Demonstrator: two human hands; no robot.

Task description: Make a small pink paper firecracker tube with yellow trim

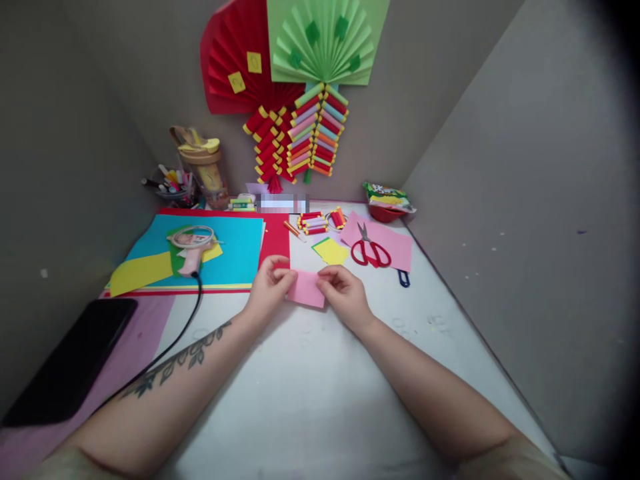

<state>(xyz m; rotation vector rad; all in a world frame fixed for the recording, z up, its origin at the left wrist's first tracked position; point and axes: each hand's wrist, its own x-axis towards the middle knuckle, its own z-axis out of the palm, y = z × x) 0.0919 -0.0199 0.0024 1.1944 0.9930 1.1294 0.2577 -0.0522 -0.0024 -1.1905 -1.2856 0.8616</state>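
A small pink piece of paper (307, 289) is stretched between my two hands, a little above the white tabletop. My left hand (270, 285) pinches its left edge between thumb and fingers. At the upper right corner, my right hand (345, 293) pinches the same paper. Just beyond the hands lie yellow and green paper squares (332, 251). Red-handled scissors (370, 250) rest with blades pointing away on a larger pink sheet (397, 245), right of my right hand. Behind the squares sits a group of small rolled paper tubes (314, 223) with yellow ends.
A pink glue gun (193, 259) with a black cord lies on stacked coloured sheets (235, 250) at left. A black tablet-like slab (75, 360) is near the left edge. Behind stand a pen holder (175, 190), a tumbler (207, 170) and a red bowl (385, 213) with a packet. Paper fans (325, 47) hang on the wall.
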